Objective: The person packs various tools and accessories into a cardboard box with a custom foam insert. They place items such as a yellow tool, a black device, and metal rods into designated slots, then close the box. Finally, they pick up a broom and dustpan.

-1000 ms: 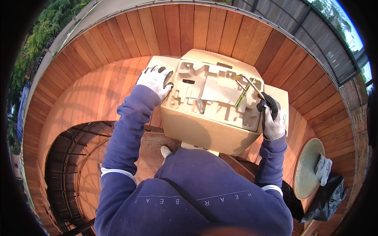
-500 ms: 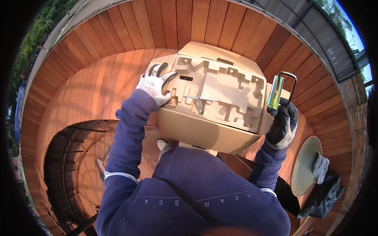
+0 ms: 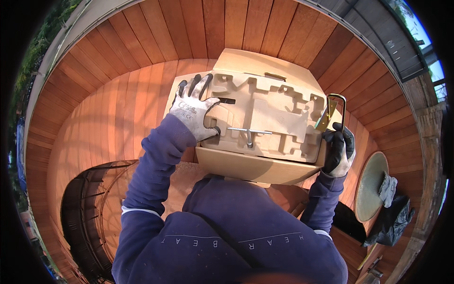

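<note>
Pinched in the right hand (image 3: 338,149) is a brassy bracket (image 3: 325,119). Fingers spread, the left hand (image 3: 193,112) rests at the moulded tray (image 3: 269,113).

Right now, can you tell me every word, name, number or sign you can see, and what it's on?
Dark blue sweatshirt: pale capital letters in two groups, upside down in the picture; readable, but I won't copy words out.
Gloved left hand: dark print across the back, partly blurred; not copied either.
Moulded tray in the box: maybe a faint mark on its flat middle, too faint to call writing.
</note>
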Tool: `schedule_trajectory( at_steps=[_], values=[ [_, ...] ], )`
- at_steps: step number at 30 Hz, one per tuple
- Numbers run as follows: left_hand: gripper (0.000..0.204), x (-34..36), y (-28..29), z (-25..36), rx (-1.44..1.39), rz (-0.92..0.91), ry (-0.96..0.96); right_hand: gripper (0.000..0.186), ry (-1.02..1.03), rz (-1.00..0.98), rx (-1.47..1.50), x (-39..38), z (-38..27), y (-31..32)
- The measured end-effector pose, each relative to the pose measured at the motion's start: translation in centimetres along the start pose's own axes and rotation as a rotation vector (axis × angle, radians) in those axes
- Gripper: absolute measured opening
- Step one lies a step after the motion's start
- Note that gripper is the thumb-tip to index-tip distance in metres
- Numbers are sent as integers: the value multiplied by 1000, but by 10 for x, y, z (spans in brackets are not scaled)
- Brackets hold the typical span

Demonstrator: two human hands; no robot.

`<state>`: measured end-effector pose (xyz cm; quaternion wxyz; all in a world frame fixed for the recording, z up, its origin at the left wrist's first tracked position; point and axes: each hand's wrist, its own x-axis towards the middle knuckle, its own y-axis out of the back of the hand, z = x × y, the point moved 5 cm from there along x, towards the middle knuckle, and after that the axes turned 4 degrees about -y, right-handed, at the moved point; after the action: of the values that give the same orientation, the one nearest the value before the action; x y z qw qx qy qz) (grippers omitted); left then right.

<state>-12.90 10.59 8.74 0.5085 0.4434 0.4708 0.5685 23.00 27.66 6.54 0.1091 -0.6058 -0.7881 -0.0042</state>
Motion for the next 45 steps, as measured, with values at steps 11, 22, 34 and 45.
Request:
schedule_trajectory(
  at_steps=[11,22,34,45],
  values=[
    [72,-4,-5,-11,-227,165,-130,28,120,94,-174,-11,-2,-5],
    [71,-7,-8,-12,-287,252,-136,34,27,-27,-410,-21,-5,-51],
    [69,-2,30,-21,-459,300,-210,36,479,451,-284,-55,-47,-32],
    [60,-16,92,-62,-384,683,-50,41,469,384,-339,-88,-70,16]
  ],
)
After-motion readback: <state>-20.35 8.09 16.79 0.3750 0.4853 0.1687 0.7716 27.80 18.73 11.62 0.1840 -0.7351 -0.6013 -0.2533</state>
